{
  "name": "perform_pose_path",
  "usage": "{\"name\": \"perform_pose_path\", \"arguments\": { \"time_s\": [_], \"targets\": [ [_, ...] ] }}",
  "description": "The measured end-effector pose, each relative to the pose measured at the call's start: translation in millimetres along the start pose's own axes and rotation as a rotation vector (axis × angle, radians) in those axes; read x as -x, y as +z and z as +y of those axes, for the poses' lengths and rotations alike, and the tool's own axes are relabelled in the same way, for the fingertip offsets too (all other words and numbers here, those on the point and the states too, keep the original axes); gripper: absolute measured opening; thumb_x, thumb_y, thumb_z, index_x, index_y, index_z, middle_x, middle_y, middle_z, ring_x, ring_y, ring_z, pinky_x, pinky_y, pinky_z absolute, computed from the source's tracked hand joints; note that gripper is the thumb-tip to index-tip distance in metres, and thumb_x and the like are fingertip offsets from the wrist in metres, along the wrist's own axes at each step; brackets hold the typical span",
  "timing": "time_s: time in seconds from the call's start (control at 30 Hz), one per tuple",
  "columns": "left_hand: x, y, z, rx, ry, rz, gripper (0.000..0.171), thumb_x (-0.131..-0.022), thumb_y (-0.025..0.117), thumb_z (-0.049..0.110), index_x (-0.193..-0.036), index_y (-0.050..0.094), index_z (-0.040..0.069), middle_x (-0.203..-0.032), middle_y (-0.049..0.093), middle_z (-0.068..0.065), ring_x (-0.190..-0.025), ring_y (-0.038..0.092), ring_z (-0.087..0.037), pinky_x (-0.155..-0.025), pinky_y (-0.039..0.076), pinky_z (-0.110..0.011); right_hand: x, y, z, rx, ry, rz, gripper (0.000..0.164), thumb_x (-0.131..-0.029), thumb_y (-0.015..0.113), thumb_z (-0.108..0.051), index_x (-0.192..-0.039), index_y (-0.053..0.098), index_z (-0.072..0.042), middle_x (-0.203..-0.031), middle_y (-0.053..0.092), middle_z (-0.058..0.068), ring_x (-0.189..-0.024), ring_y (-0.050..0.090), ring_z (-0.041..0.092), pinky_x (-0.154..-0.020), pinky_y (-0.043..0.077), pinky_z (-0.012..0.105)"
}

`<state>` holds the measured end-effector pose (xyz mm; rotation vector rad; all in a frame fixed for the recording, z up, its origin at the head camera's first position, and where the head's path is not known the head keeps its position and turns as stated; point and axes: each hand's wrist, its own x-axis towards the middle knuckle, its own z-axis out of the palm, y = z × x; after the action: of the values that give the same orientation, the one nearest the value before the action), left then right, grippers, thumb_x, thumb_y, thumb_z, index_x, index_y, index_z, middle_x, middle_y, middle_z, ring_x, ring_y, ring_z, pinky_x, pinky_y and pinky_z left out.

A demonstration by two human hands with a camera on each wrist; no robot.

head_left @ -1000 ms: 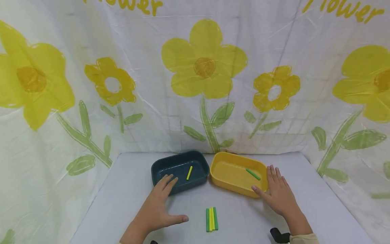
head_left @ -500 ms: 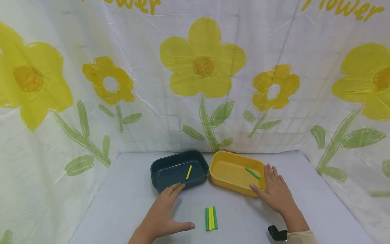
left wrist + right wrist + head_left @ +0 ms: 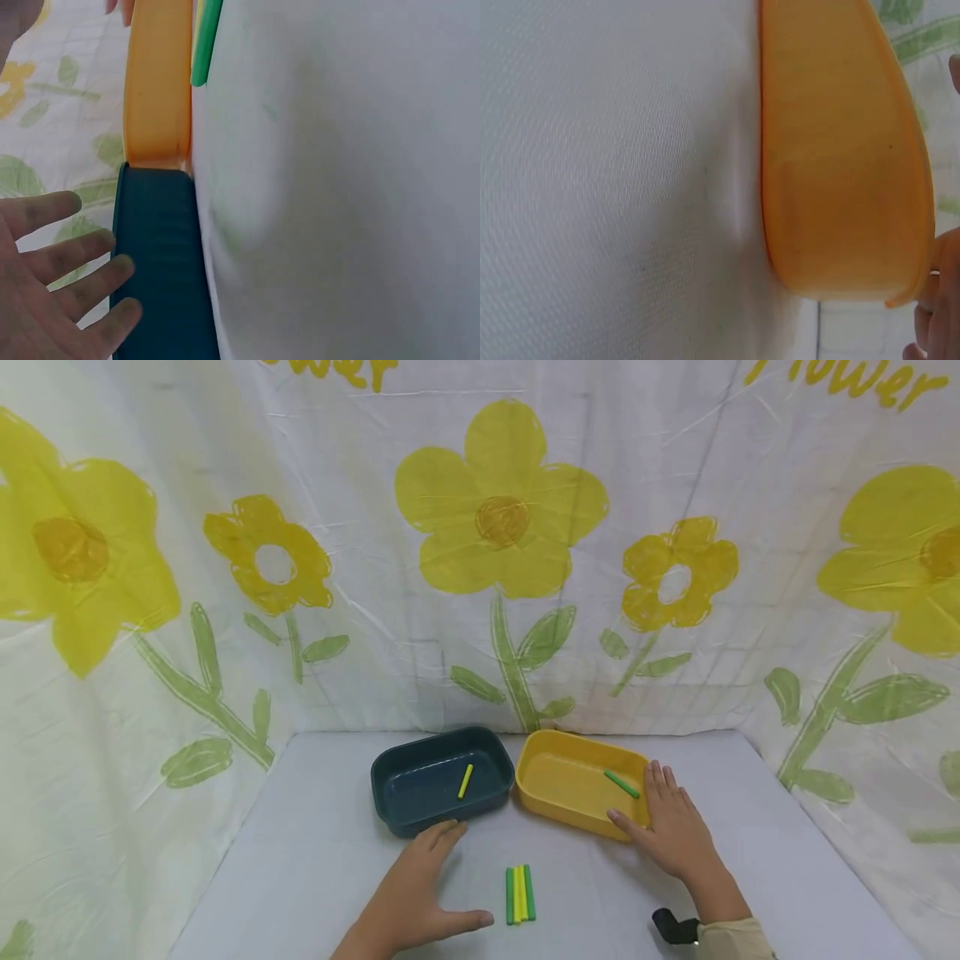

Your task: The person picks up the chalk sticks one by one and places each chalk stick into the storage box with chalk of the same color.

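Note:
My left hand [image 3: 416, 889] hovers over the near side of the dark teal bin [image 3: 408, 793], fingers extended and thumb spread to the right; it holds nothing. Right of that thumb lies a tidy row of short, thin sticks, green [image 3: 509, 896] and yellow [image 3: 517, 897]. At the right end of the yellow bin [image 3: 558, 781] is my right hand [image 3: 678, 839], its fingers straight along the rim and its thumb over the front corner. One yellow stick [image 3: 465, 782] lies inside the teal bin, one green stick [image 3: 622, 783] inside the yellow bin. The left wrist view shows the left fingers [image 3: 94, 274] spread beside the teal bin.
Both bins stand side by side, nearly touching, toward the back of the white-covered table [image 3: 300, 860]. Behind them hangs a white curtain [image 3: 390, 677] printed with yellow flowers. A black fitting [image 3: 673, 928] sits by the right sleeve [image 3: 735, 939].
My left hand has drawn back from over the teal bin, moving right and nearer, its thumb now closer to the row of sticks. The right hand has shifted slightly left against the yellow bin.

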<state>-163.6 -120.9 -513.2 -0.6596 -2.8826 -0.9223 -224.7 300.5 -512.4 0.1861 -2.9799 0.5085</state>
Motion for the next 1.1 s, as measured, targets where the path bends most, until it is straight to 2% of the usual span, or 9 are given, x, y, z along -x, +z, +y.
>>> {"name": "perform_pose_path", "arguments": {
  "time_s": [0.17,0.4,0.7,1.1],
  "targets": [
    [-0.9,6.3,1.6,0.008,-0.025,-0.084,0.113,-0.073,0.073,0.088,-0.161,0.046,0.023,-0.161,0.05,0.003,-0.146,0.052,-0.023,-0.116,0.05,-0.055,-1,1,-3,-0.007,-0.003,0.0,0.117,-0.099,0.051,-0.075,-0.166,0.007,0.011,-0.175,0.005,0.031,-0.162,0.01,0.051,-0.127,0.018,0.071],
    [-2.9,10.5,5.6,-0.032,-0.01,-0.094,0.107,-0.074,0.071,0.089,-0.155,0.054,0.023,-0.149,0.059,0.004,-0.133,0.059,-0.019,-0.11,0.055,-0.052,-2,3,-4,-0.017,0.004,-0.006,0.118,-0.099,0.05,-0.077,-0.165,0.01,0.012,-0.174,0.006,0.032,-0.162,0.009,0.051,-0.128,0.017,0.07],
    [-10.8,14.6,9.9,-0.022,0.01,-0.155,0.091,-0.081,0.071,0.083,-0.146,0.063,0.02,-0.138,0.064,0.004,-0.128,0.061,-0.017,-0.109,0.055,-0.048,-3,6,-3,-0.023,0.001,0.002,0.118,-0.099,0.05,-0.076,-0.165,0.008,0.013,-0.174,0.005,0.032,-0.163,0.007,0.05,-0.128,0.017,0.069],
    [-21.2,24.2,14.8,-0.014,0.04,-0.221,0.088,-0.076,0.078,0.08,-0.142,0.066,0.023,-0.133,0.066,0.008,-0.124,0.06,-0.013,-0.109,0.055,-0.045,-6,10,-1,-0.008,0.02,0.002,0.122,-0.098,0.049,-0.079,-0.163,0.008,0.015,-0.173,0.007,0.034,-0.162,0.01,0.052,-0.129,0.017,0.068]
  ]
}}
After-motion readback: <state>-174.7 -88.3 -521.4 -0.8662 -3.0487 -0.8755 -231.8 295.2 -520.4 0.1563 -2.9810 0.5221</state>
